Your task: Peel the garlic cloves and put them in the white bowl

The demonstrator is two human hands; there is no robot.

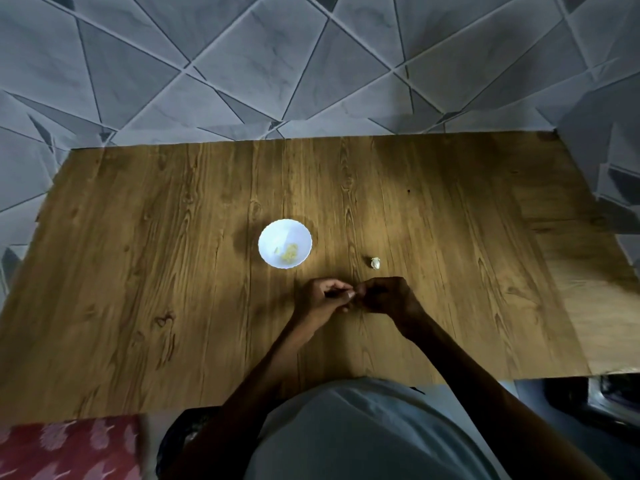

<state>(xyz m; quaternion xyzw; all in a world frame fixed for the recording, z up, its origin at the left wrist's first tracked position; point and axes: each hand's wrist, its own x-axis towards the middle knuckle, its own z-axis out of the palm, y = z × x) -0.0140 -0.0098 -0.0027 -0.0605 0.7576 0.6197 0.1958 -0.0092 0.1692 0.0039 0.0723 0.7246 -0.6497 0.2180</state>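
Hands meet low over the wooden bench (138,271): the left hand (320,301) and right hand (386,296) touch fingertip to fingertip, the fingers of both curled and pinching a small pale piece (350,295) that is mostly hidden between them. One unpeeled garlic clove (375,263) lies on the bench just beyond the right hand. The white bowl (277,233) stands to its left, beyond the left hand, holding a few yellowish peeled bits (290,252).

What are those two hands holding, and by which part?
Probably a clove, pinched between the fingertips of the left hand and right hand. It is mostly hidden, so which part is gripped cannot be told.
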